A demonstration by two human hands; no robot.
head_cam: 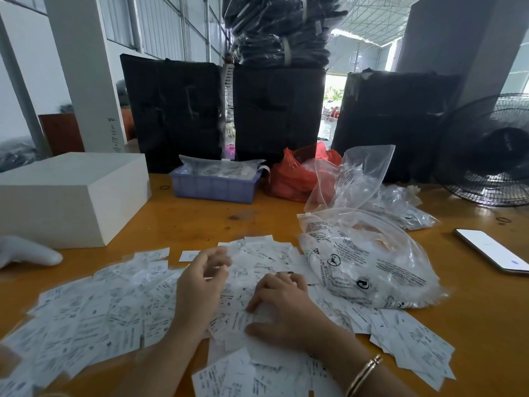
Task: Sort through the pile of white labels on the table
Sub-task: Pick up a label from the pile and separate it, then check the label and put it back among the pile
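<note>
Sorting is under way, early by my estimate. The pile of white labels (120,308) lies loose and overlapping across the near half of the table (200,219), with no separated stacks that I can make out.

Left hand (200,285): raised just over the middle of the pile, fingers loosely curled. The fingertips are motion-blurred; I cannot tell whether they pinch a label or hold nothing.

Right hand (282,306): lies palm-down on the labels, fingers spread and fairly straight, pressing or fanning the slips rather than grasping. A gold bangle (363,373) sits on that wrist.

Some labels show single size letters (S, M, L). I judge the sort runs on those, though most print is too small to read.

Next move, as I see it: single out one label without dragging its neighbours. The slips are thin and lie flat, so a fingertip slide to lift an edge seems needed before a pinch. Risk: several cling together and come up as one.

Surface: orange-brown wooden top, glossy, marked with a few dark spots.

- A printed clear plastic bag (369,267) touches the right edge of the pile, with more clear bags (360,179) behind it.
- A white box (71,196) stands at far left, with a white handheld object (28,252) just before it.
- A lilac tray (214,186) and a red bag (297,173) sit toward the back.
- A phone (492,250) lies at right, well apart from the pile.

Room: a large shed-like hall. Black wrapped bundles (274,110) stand along the table's far edge, a black fan (492,150) sits at far right, and daylight shows through an opening behind.
</note>
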